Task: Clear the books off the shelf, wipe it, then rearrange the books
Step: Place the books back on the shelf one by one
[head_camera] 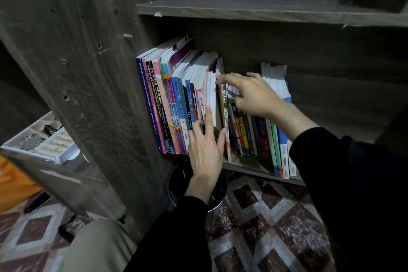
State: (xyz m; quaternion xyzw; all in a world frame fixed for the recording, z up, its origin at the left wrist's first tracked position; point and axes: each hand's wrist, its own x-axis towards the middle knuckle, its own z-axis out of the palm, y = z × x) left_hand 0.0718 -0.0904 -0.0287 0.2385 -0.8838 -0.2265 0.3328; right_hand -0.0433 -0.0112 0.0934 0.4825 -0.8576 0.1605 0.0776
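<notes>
dim, muddy picture. the brightest parts are the book spines (176, 99), the left hand (205, 150) and the right hand (249, 95) at mid-frame, lit from the viewer's side. the back wall (320, 48) and the upper right corner sink into near black. wide-angle bending bows the side panel (88, 73) at left and the shelf board (265, 12) above. the floor (265, 216) at the bottom and the tray (44, 141) at the left edge look soft and smeared.

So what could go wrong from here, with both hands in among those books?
1. Neither the left hand nor the right hand has closed a grip yet; flat fingers on thin books could let some slide off the shelf.
2. The tall books at the left seem to lean on the middle ones; pulling those out might tip the row.
3. A dark round container sits just below the shelf edge, so a dropped book may land in it.
</notes>
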